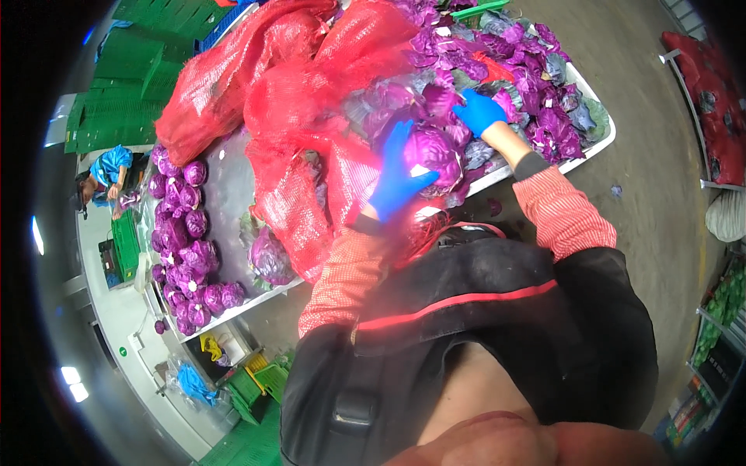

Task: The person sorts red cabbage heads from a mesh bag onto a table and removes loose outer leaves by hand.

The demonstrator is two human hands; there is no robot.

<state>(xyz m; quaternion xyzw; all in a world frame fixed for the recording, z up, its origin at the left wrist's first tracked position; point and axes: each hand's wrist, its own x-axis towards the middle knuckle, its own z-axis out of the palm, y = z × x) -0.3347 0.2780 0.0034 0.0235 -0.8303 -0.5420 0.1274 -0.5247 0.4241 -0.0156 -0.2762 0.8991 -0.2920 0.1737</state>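
Note:
A large red cabbage (438, 156) lies at the near edge of the table, its pale stem end facing me. My left hand (399, 175), in a blue glove and slightly blurred, holds its left side with thumb and fingers spread around it. Beyond the cabbage, to the right, my gloved right hand (481, 113) has its fingertips among loose cabbage leaves (539, 93); whether it pinches one is hidden. Red mesh sacks (303, 99) sprawl across the table left of the cabbage. More leaves in blurred focus spill beside the sack.
Trimmed red cabbages (183, 233) crowd the table's (230, 175) left end, and an untrimmed cabbage (269, 256) sits nearer. Green crates (125, 87) are stacked beyond. Another person in blue (111, 169) works at far left. Filled red sacks (708, 110) rest on a rack at right.

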